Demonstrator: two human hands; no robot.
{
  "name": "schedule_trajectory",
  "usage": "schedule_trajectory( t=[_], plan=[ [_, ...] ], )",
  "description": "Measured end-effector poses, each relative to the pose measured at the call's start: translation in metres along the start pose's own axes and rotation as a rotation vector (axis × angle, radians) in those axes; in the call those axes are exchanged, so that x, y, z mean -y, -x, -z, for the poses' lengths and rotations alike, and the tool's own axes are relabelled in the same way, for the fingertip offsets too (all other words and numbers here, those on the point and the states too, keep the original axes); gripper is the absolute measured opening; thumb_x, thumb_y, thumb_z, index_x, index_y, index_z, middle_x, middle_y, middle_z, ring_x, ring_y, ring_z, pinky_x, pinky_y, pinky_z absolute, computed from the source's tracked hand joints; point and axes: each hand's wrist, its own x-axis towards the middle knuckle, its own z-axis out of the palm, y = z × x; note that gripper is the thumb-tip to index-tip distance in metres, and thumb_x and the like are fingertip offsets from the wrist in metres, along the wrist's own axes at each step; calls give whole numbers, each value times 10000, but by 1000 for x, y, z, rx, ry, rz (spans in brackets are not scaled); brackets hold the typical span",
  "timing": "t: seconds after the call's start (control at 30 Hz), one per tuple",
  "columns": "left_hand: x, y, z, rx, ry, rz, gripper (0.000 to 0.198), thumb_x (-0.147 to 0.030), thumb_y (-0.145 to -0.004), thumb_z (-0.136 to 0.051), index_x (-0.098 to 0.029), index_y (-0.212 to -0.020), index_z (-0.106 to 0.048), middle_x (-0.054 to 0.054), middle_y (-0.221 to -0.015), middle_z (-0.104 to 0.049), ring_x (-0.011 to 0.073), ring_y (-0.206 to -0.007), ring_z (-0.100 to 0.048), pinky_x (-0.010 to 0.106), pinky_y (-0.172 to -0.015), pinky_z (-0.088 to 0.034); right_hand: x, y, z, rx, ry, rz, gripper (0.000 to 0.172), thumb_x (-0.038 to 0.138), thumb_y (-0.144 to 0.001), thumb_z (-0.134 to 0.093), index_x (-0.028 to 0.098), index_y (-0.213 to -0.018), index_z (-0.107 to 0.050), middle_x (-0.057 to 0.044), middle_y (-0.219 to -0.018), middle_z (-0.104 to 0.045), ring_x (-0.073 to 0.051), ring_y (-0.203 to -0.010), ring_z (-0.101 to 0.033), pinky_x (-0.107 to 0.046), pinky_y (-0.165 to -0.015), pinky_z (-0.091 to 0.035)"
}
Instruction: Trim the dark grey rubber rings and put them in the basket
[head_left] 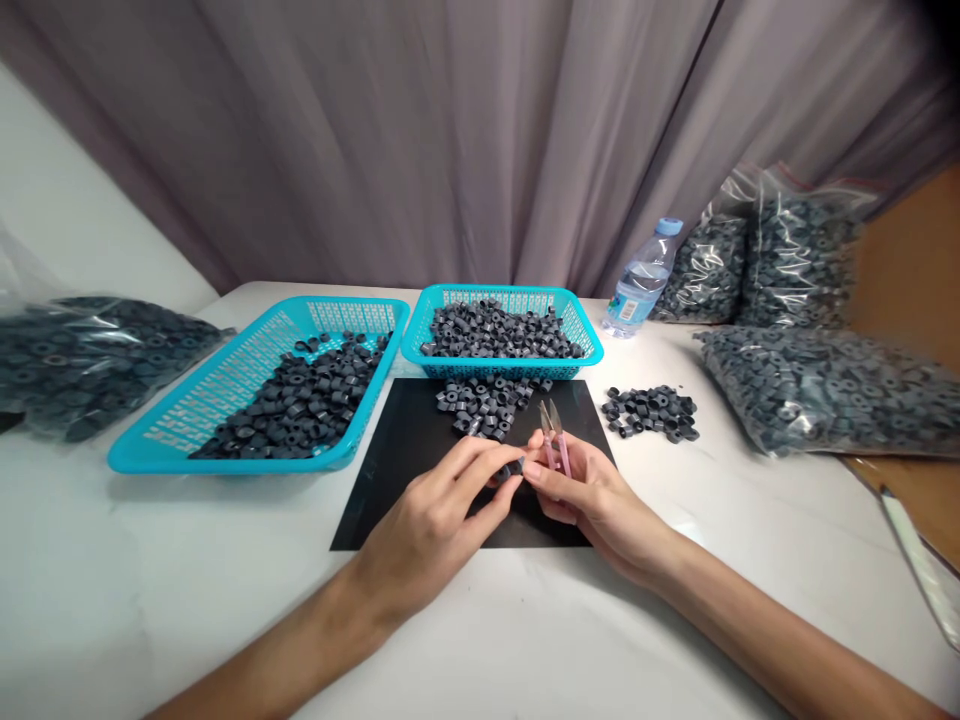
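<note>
My left hand [439, 510] rests on a black mat [390, 470] and pinches a small dark grey ring part [513, 470] between thumb and fingertips. My right hand [585, 495] meets it there and grips pink-handled thread snips [553, 432], whose blades point up and away from me. A loose heap of the same grey parts [486, 405] lies on the mat just beyond both hands. A smaller heap of grey parts [651, 412] sits on the white table to the right of the mat.
Two turquoise baskets hold more grey parts: a large one [187, 410] at left, a smaller one [577, 330] behind the mat. A water bottle [639, 280] and clear bags of parts [817, 385] stand at right, another bag [82, 360] at far left. Curtains hang behind.
</note>
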Motion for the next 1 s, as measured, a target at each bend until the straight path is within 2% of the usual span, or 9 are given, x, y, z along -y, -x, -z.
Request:
schedule_trajectory(
  t=[0.2, 0.37, 0.47, 0.6, 0.73, 0.87, 1.0],
  plan=[
    [2, 0, 0, 19, 5, 56, 291, -109, -986, -574, -212, -1258, -585, 41, -1116, -693, 148, -945, -709, 275, -876, -580, -3, -2, 4, -47, -27, 5, 424, 314, -728, -891, 224, -996, -574, 45, -840, -539, -69, -579, -281, -224, -472, -159],
    [3, -2, 1, 5, 15, 87, 199, -124, -975, -589, -204, -1142, -660, 34, -1070, -739, 180, -958, -710, 328, -901, -574, 1, -2, 0, -99, 20, -3, 457, 340, -694, -908, 222, -961, -556, 20, -904, -614, -73, -596, -337, -219, -479, -183],
    [9, -4, -1, -5, 102, 254, 124, -184, -943, -650, -236, -1034, -717, 13, -986, -768, 198, -926, -704, 350, -864, -584, 0, -2, 0, -134, 56, 13, 452, 368, -694, -906, 220, -933, -552, 47, -803, -558, -68, -566, -284, -223, -474, -184],
    [21, -8, -2, 56, 474, 575, 113, -275, -853, -758, -234, -959, -758, 12, -907, -781, 190, -817, -725, 322, -769, -613, -4, -4, 4, -181, 86, 57, 389, 457, -780, -831, 221, -877, -538, 89, -668, -352, -70, -535, -225, -228, -460, -165],
    [27, -11, 3, 115, 793, 796, 188, -297, -843, -768, -211, -1009, -757, 61, -1027, -797, 224, -1011, -751, 353, -925, -598, -6, -8, 8, -224, 160, 124, 379, 511, -813, -784, 217, -845, -548, 79, -667, -337, -80, -539, -232, -234, -460, -182],
    [25, -12, 8, 182, 963, 930, 243, -309, -867, -753, -215, -1090, -734, 79, -1114, -786, 221, -1092, -733, 364, -1016, -556, -8, -11, 10, -233, 209, 145, 379, 534, -827, -763, 216, -860, -559, 60, -705, -384, -87, -559, -265, -232, -466, -198],
    [22, -13, 10, 197, 1097, 967, 230, -280, -866, -761, -203, -1079, -724, 87, -1108, -790, 204, -1065, -740, 326, -988, -563, -9, -11, 11, -225, 234, 150, 375, 550, -838, -747, 218, -870, -576, 47, -720, -411, -97, -569, -279, -240, -471, -210]
  ],
)
